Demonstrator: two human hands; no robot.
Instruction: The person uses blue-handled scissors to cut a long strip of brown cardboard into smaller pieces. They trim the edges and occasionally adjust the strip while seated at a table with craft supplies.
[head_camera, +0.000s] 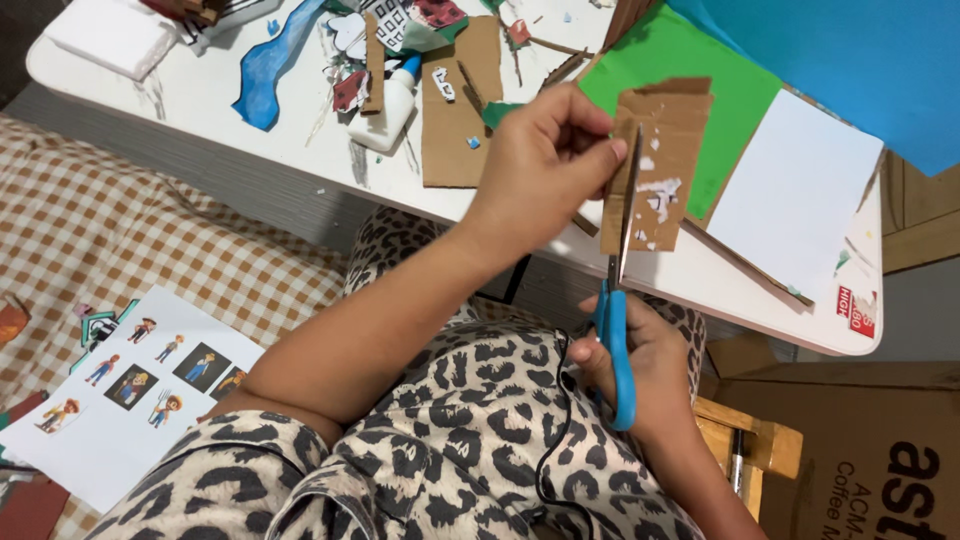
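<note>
My left hand (545, 160) pinches the left edge of a brown cardboard piece (662, 165) with torn white paper patches, held upright over the white table's (250, 130) near edge. My right hand (640, 370), lower down above my lap, grips blue-handled scissors (615, 340). Their blades point up and run along the cardboard's left part, cutting into it from the bottom edge.
On the table lie a green sheet (700, 70), a blue sheet (850, 50), a white card (795, 190), a glue bottle (390, 105), flat cardboard (455, 100) and paper scraps. A printed sheet of small figures (130, 385) lies on checkered cloth at left. A cardboard box (860, 460) stands at right.
</note>
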